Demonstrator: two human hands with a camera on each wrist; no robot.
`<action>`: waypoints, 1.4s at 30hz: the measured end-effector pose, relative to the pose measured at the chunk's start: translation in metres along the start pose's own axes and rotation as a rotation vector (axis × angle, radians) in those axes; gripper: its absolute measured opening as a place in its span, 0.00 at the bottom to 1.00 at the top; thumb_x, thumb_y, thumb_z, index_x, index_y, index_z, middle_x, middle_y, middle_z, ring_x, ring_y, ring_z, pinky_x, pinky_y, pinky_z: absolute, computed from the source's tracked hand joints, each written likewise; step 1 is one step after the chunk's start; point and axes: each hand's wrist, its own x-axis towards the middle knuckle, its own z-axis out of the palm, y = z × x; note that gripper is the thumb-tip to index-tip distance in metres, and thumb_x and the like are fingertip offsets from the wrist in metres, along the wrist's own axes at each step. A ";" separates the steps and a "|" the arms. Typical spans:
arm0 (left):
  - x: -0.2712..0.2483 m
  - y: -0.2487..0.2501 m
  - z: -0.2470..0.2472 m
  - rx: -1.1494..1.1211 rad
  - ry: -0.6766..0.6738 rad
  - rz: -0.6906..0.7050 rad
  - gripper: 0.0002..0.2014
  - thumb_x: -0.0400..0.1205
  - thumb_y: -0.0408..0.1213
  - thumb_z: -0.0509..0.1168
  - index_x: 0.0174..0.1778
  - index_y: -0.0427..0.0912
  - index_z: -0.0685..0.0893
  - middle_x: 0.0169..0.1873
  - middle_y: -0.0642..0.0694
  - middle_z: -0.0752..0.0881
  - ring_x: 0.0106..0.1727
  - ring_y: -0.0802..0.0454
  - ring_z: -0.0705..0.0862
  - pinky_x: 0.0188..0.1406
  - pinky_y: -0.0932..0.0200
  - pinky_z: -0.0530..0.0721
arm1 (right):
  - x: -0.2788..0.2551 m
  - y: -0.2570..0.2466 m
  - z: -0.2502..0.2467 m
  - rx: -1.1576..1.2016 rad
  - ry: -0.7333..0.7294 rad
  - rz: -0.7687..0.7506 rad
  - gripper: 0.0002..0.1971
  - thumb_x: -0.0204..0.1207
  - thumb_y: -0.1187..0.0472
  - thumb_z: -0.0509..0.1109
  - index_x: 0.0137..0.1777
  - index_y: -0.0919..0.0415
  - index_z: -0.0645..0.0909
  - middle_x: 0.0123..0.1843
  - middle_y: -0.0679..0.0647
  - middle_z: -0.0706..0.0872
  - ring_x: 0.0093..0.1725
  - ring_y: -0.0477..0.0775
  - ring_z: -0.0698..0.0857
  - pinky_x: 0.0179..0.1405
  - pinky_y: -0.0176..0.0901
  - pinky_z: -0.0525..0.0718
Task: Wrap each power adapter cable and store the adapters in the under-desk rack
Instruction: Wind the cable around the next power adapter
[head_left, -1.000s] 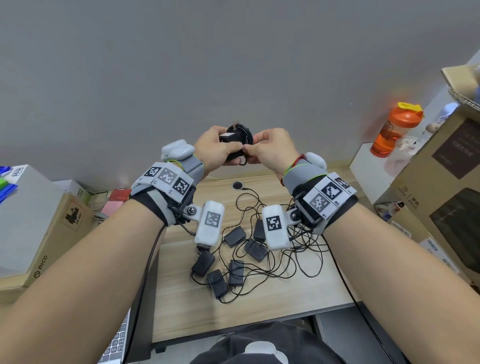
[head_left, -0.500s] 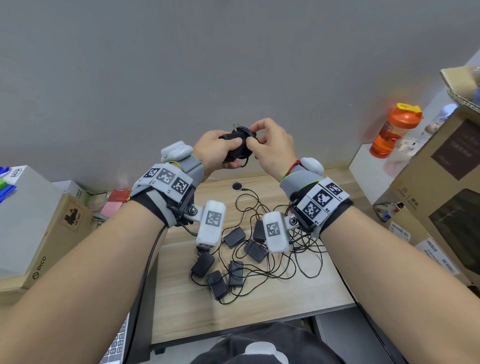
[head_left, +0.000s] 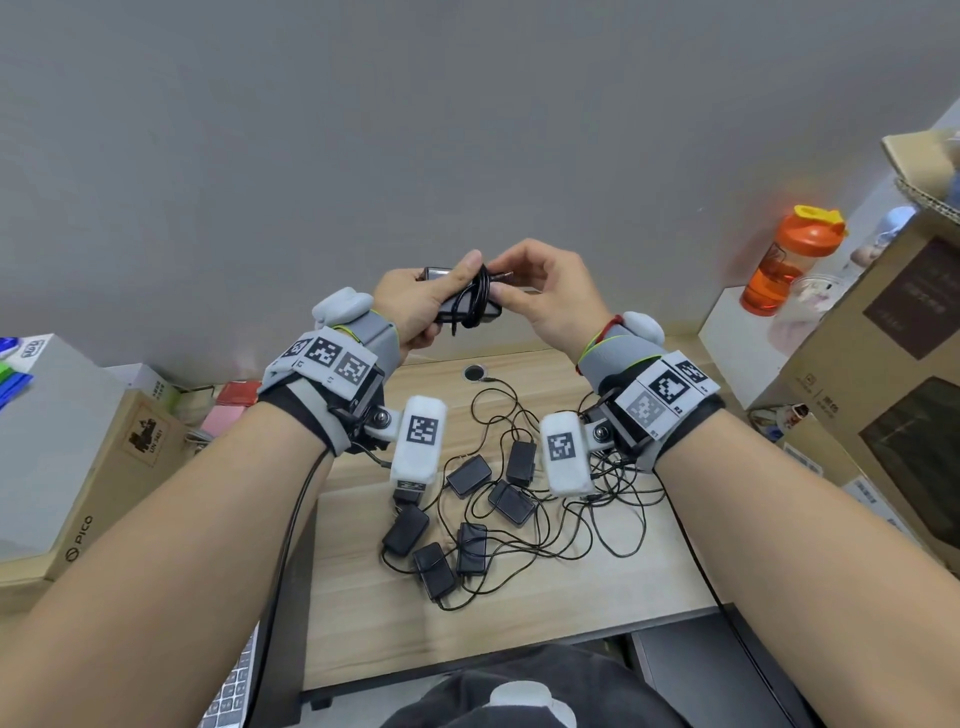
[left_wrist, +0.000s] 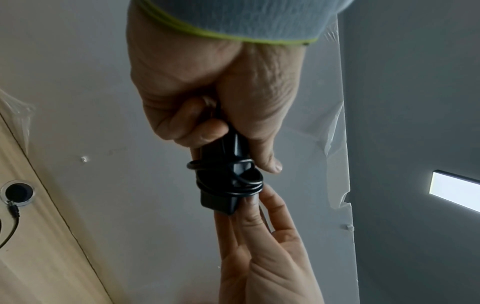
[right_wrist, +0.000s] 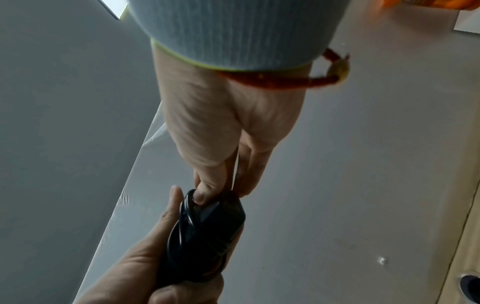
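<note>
Left hand (head_left: 415, 306) grips a black power adapter (head_left: 457, 312), fingers curled under the body, thumb (left_wrist: 262, 144) pressed on top. Cable (head_left: 475, 301) is coiled in several loops around the adapter's middle. Right hand (head_left: 550, 296) meets it from the other side, thumb and fingers pinching the adapter's end and the loose cable tip by the coils; wrist views show the right fingertips (left_wrist: 253, 207) touching the wrapped loops. Both hands are raised together above the far edge of the tabletop (head_left: 363, 613), in front of the grey wall.

Below them, 7 more adapters (head_left: 470, 475) lie near the tabletop's middle, cables unwrapped, tangled in loose loops (head_left: 587, 525) spreading toward the right edge. A round cable hole (head_left: 474, 372) sits at the far edge. Orange bottle (head_left: 789, 260) stands on a white surface beyond the right edge, cardboard boxes (head_left: 893, 395) beside it. Another box (head_left: 67, 467) is off the left edge. Keyboard corner (head_left: 228, 691) shows at the near left. The under-desk rack can't be made out.
</note>
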 end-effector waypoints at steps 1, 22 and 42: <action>0.000 -0.001 0.000 -0.004 -0.003 0.006 0.25 0.67 0.65 0.75 0.38 0.46 0.84 0.32 0.45 0.83 0.17 0.56 0.65 0.15 0.69 0.63 | 0.001 0.000 0.000 -0.004 0.003 0.000 0.10 0.73 0.71 0.76 0.45 0.55 0.82 0.47 0.55 0.90 0.47 0.50 0.90 0.56 0.46 0.88; 0.006 -0.009 0.011 0.148 -0.088 0.125 0.20 0.76 0.50 0.75 0.48 0.33 0.86 0.25 0.48 0.72 0.21 0.53 0.63 0.17 0.64 0.60 | 0.002 0.001 -0.014 0.065 0.122 0.170 0.10 0.71 0.60 0.79 0.42 0.55 0.79 0.35 0.60 0.89 0.39 0.59 0.91 0.48 0.59 0.90; -0.012 -0.017 0.047 0.272 -0.122 0.147 0.18 0.74 0.43 0.78 0.50 0.33 0.87 0.23 0.50 0.80 0.16 0.59 0.69 0.17 0.68 0.66 | -0.012 0.022 -0.041 0.002 0.204 0.234 0.13 0.70 0.57 0.82 0.39 0.54 0.77 0.31 0.57 0.87 0.24 0.43 0.84 0.25 0.39 0.82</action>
